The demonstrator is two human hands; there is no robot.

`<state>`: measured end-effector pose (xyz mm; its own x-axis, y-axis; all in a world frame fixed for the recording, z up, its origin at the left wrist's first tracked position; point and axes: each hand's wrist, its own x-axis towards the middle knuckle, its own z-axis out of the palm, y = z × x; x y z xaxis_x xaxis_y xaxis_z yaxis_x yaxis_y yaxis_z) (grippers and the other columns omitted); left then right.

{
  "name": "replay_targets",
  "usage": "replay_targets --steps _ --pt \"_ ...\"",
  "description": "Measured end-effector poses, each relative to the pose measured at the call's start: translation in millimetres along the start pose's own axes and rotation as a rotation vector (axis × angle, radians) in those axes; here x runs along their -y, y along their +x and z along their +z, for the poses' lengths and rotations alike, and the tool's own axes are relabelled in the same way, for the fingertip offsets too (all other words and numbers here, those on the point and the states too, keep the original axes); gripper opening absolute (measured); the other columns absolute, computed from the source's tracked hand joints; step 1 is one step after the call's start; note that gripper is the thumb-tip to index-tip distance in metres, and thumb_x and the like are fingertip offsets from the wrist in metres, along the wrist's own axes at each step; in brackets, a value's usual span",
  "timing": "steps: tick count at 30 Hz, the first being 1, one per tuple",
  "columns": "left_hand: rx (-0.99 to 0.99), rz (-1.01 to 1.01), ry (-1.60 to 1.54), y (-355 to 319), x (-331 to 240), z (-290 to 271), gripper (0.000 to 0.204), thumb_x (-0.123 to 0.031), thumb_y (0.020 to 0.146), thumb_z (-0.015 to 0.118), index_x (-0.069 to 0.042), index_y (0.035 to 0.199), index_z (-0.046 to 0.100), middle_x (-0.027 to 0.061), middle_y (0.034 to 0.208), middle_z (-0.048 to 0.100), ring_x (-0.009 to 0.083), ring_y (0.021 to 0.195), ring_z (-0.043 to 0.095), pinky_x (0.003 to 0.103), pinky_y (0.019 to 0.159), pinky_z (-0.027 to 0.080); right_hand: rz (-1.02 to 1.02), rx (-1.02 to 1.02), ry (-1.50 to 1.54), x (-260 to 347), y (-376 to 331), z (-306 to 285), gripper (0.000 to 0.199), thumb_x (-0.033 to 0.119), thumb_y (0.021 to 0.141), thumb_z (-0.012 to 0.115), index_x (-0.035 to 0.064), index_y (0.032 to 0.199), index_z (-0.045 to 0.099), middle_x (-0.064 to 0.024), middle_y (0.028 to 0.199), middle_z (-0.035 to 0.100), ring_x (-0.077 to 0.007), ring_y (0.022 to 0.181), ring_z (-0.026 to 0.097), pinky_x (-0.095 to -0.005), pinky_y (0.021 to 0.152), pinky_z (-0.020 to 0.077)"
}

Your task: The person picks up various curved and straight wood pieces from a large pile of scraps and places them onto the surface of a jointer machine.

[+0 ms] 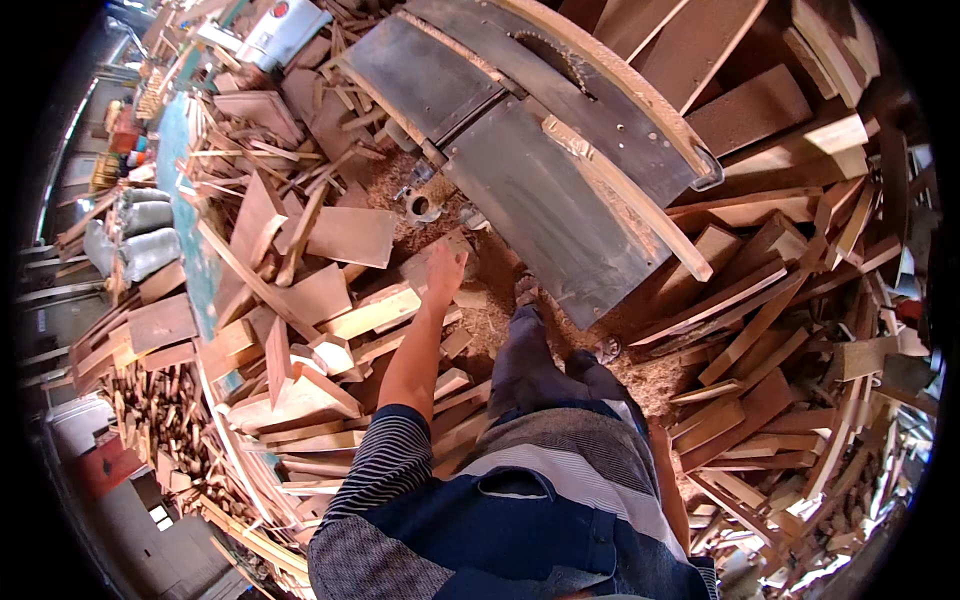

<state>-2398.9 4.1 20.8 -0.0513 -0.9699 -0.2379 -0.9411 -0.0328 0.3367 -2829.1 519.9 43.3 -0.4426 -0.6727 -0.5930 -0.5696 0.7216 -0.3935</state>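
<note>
My left hand (446, 272) reaches forward over the scrap wood, just left of the saw table. Its fingers overlap a brown piece of board (415, 266); whether they grip it or only hover above it is unclear. My right forearm (668, 480) hangs at my side, and its hand is hidden beside my shirt. Ahead of me stands a dark metal table saw (545, 215) with a toothed blade (555, 62) rising through a slot. A long pale wooden strip (640, 205) lies along its top.
Offcuts (345, 235) are heaped on my left, and more boards (760, 420) pile up on the right. Sawdust (650, 380) covers the floor around my feet. Stacked grey sacks (150, 240) and a pale blue container (283, 30) are farther off. Bundled sticks (165, 415) lie at lower left.
</note>
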Motion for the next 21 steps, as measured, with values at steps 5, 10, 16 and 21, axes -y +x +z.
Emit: replay_targets --steps 5,10,16,21 --pt "0.007 0.11 -0.039 60.8 11.8 29.6 0.065 -0.037 0.091 0.065 0.009 0.133 0.048 0.0298 0.135 0.051 0.0473 0.123 0.049 0.049 0.103 0.043 -0.067 0.137 0.227 29.9 39.2 -2.1 0.024 0.016 0.086 0.064 0.0008 0.104 0.071 -0.0148 0.095 0.072 -0.0252 0.092 0.069 -0.0363 0.081 0.0523" --pt "0.185 0.123 0.144 106.2 10.5 43.6 0.028 -0.023 0.092 0.056 0.0 0.104 0.066 0.0228 0.102 0.069 0.0388 0.096 0.067 0.047 0.085 0.052 -0.063 -0.056 0.235 151.9 40.3 -20.4 0.025 0.011 0.086 0.062 -0.0045 0.105 0.066 -0.0139 0.088 0.067 -0.0207 0.082 0.064 -0.0336 0.074 0.0502" --pt "0.1 0.634 0.636 142.5 63.6 84.2 0.028 -0.025 0.091 0.055 -0.007 0.105 0.072 0.0125 0.102 0.073 0.0272 0.092 0.071 0.04 0.075 0.057 0.101 -0.095 0.296 193.4 22.8 -16.0 0.029 0.014 0.083 0.061 0.0049 0.109 0.067 -0.0184 0.088 0.066 -0.0337 0.082 0.066 -0.0416 0.074 0.0518" --pt "0.226 0.688 0.675 148.0 39.6 72.8 0.037 -0.024 0.092 0.054 -0.007 0.122 0.067 0.0125 0.124 0.067 0.0294 0.111 0.065 0.039 0.092 0.053 0.209 -0.221 0.173 180.1 -28.7 3.9 0.018 0.017 0.085 0.059 0.0045 0.095 0.067 -0.0202 0.084 0.067 -0.0348 0.08 0.066 -0.0453 0.07 0.0505"
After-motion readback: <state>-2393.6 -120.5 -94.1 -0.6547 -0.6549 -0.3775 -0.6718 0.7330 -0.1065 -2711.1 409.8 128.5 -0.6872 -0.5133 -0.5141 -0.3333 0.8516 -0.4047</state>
